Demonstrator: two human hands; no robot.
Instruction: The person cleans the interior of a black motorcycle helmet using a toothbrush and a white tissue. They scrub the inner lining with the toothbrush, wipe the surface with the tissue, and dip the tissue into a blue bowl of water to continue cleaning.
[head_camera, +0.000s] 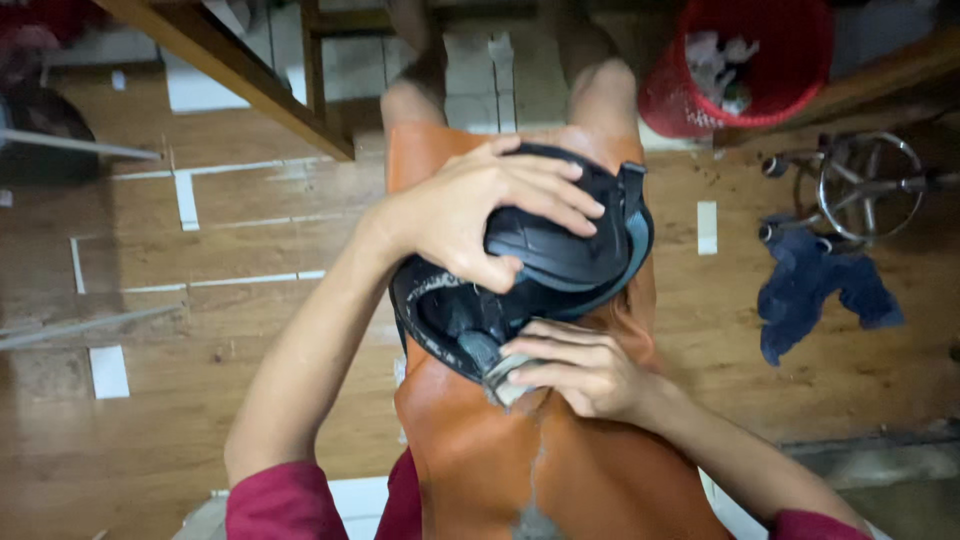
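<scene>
The left hand (480, 210) is clamped over a black shoe (540, 270) held on an orange apron (530, 460) across the lap; the right hand (580, 370) pinches a small grey pad (508, 378) against its sole. A red basket (750, 60) and a blue rag (820, 290) lie on the floor (200, 420).

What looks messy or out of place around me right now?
A crumpled blue cloth lies on the wooden floor beside a metal stool base, and grey smears streak the orange apron below the black shoe.
</scene>
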